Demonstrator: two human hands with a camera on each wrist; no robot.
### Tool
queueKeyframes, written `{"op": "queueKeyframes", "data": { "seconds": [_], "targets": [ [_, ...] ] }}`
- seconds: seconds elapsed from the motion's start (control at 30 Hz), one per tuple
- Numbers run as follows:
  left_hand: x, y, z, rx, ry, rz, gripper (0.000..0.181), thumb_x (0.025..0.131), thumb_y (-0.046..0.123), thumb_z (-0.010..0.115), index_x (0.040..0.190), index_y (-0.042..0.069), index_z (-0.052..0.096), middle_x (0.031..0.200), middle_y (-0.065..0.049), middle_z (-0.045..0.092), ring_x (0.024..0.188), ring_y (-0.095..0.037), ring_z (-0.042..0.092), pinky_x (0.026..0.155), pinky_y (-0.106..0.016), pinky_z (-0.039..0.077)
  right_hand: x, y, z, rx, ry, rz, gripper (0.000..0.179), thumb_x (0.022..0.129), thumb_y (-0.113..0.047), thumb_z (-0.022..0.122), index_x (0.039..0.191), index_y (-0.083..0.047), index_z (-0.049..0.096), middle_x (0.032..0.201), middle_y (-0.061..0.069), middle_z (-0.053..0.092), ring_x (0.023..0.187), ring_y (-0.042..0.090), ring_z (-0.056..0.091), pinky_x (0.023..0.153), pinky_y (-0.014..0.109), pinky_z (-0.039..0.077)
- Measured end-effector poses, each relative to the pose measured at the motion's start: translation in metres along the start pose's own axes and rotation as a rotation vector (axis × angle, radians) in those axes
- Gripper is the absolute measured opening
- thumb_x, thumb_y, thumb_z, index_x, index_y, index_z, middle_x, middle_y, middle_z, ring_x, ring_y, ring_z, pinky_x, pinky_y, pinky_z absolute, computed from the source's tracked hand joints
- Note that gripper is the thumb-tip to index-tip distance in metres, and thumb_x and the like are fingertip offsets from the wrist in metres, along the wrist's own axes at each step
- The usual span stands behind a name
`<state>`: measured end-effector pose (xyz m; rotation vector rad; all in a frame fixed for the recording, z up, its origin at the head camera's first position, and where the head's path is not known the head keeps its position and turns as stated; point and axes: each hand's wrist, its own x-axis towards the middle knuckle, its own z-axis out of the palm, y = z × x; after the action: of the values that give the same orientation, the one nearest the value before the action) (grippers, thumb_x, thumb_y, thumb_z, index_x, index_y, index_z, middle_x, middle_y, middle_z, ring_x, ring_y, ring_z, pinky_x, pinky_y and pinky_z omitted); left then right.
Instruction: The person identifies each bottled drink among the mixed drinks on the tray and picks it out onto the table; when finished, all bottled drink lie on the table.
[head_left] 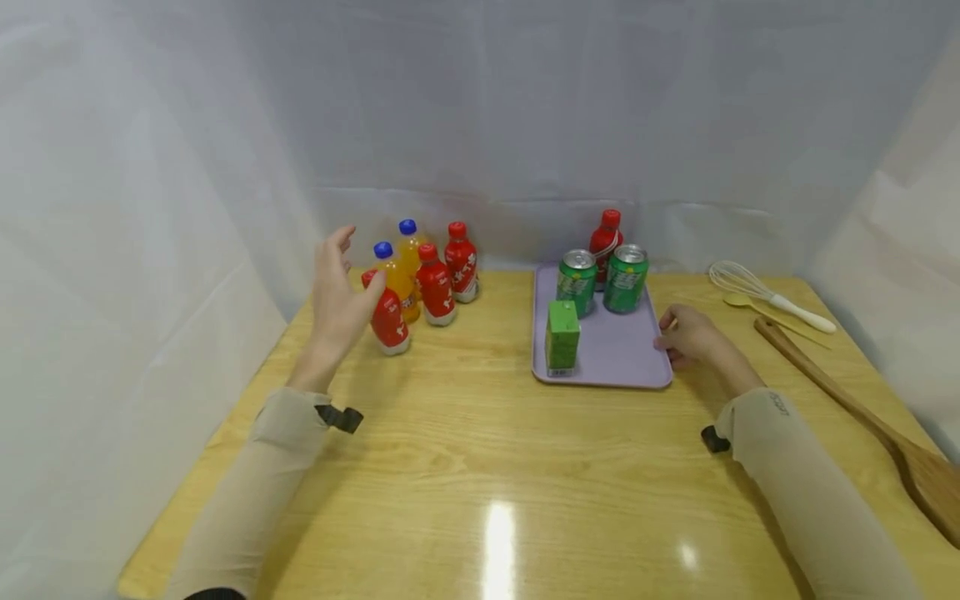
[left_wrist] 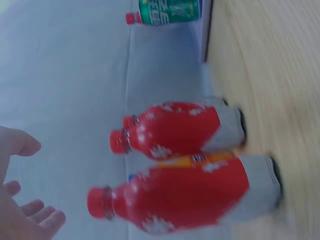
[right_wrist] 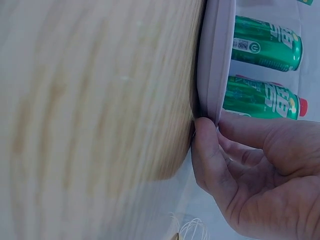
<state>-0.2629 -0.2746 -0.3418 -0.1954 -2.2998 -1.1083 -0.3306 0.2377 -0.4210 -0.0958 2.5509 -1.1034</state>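
My left hand (head_left: 333, 296) is raised at the left, thumb and fingers spread apart, beside the nearest red bottle (head_left: 391, 323). In the left wrist view a gap shows between its fingers and that bottle's red cap (left_wrist: 100, 202). Two more red bottles (head_left: 437, 287) and two orange drink bottles with blue caps (head_left: 389, 271) stand close by. At the right, my right hand (head_left: 693, 337) pinches the right rim of a lilac tray (head_left: 618, 358) between thumb and fingers. On the tray stand two green cans (head_left: 626, 282), a green carton (head_left: 562, 337) and a red bottle (head_left: 606, 237).
Right of the tray lie a whisk (head_left: 772, 296), a yellow spoon (head_left: 772, 315) and a long wooden spatula (head_left: 840, 392) on the wooden table (head_left: 450, 458). White sheeting (head_left: 480, 108) hangs behind the table and along both sides.
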Motion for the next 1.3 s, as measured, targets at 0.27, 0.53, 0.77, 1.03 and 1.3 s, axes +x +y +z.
{"op": "queueKeyframes", "data": {
  "seconds": [0.27, 0.53, 0.77, 1.03, 1.3],
  "targets": [
    [0.021, 0.044, 0.046, -0.044, -0.069, 0.198, 0.063, 0.101, 0.02, 0.067, 0.157, 0.011, 0.04, 0.161, -0.013, 0.043, 0.152, -0.028, 0.04, 0.127, -0.051, 0.037, 0.003, -0.004, -0.003, -0.003, 0.025, 0.02, 0.03, 0.099, 0.001, 0.064, 0.12, 0.009, 0.044, 0.089, 0.017, 0.065, 0.071, 0.02, 0.07, 0.064, 0.034, 0.065],
    [0.045, 0.069, 0.11, -0.09, -0.33, 0.12, 0.07, 0.104, 0.037, 0.066, 0.164, 0.021, 0.033, 0.171, -0.002, 0.034, 0.159, -0.022, 0.032, 0.133, -0.049, 0.029, 0.002, -0.004, -0.002, -0.017, 0.02, 0.031, 0.035, 0.1, -0.001, 0.064, 0.126, 0.009, 0.042, 0.093, 0.019, 0.065, 0.073, 0.018, 0.069, 0.064, 0.035, 0.065],
    [0.062, 0.073, 0.155, -0.117, -0.406, 0.106, 0.072, 0.104, 0.035, 0.066, 0.165, 0.018, 0.031, 0.173, -0.003, 0.033, 0.162, -0.024, 0.029, 0.134, -0.052, 0.026, 0.004, -0.002, 0.002, -0.035, 0.019, 0.031, 0.037, 0.102, -0.002, 0.064, 0.13, 0.009, 0.042, 0.098, 0.02, 0.065, 0.076, 0.019, 0.069, 0.065, 0.034, 0.065],
    [0.076, 0.08, 0.189, -0.114, -0.463, 0.108, 0.073, 0.105, 0.038, 0.063, 0.165, 0.012, 0.031, 0.172, -0.008, 0.034, 0.16, -0.028, 0.033, 0.132, -0.048, 0.03, 0.0, -0.004, 0.001, -0.045, 0.025, 0.027, 0.036, 0.102, -0.003, 0.064, 0.128, 0.009, 0.043, 0.097, 0.02, 0.064, 0.076, 0.02, 0.068, 0.064, 0.033, 0.064],
    [0.086, 0.09, 0.214, -0.122, -0.521, 0.062, 0.073, 0.105, 0.039, 0.063, 0.165, 0.012, 0.032, 0.173, -0.009, 0.034, 0.16, -0.028, 0.033, 0.133, -0.047, 0.029, 0.003, 0.0, 0.002, -0.007, 0.018, 0.031, 0.037, 0.102, -0.002, 0.063, 0.13, 0.009, 0.042, 0.1, 0.02, 0.06, 0.078, 0.02, 0.069, 0.065, 0.034, 0.065]
  ]
}}
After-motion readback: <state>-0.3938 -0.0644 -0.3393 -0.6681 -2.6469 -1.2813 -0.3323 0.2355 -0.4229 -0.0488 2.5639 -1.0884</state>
